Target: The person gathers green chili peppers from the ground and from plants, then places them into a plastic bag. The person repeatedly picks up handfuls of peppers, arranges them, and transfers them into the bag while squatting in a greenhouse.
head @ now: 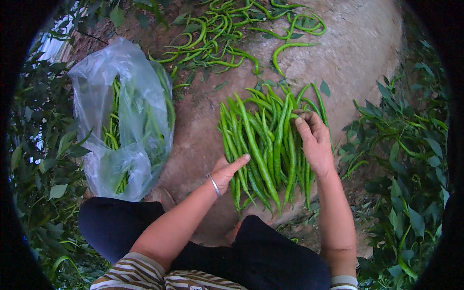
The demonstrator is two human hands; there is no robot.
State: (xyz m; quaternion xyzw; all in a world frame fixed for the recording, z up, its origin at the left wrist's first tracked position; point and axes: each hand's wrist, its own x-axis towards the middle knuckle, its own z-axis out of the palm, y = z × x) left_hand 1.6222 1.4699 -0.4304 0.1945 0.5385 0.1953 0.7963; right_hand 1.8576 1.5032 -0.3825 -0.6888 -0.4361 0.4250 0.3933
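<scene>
A thick bundle of long green chili peppers (268, 145) lies before me, most of them lined up lengthwise away from my knees. My left hand (232, 168) grips the bundle's left side, its thumb over the top peppers and its fingers hidden beneath. At the upper right of the bundle, my right hand (313, 132) pinches the end of a pepper between thumb and bent fingers. A metal bangle (214, 185) circles my left wrist.
To the left stands a clear plastic bag (94, 83) with peppers inside. Curled loose peppers (217, 36) and leaves lie scattered on the bare soil (355, 47) ahead. Leafy pepper plants (406, 217) line both sides, close to my right arm.
</scene>
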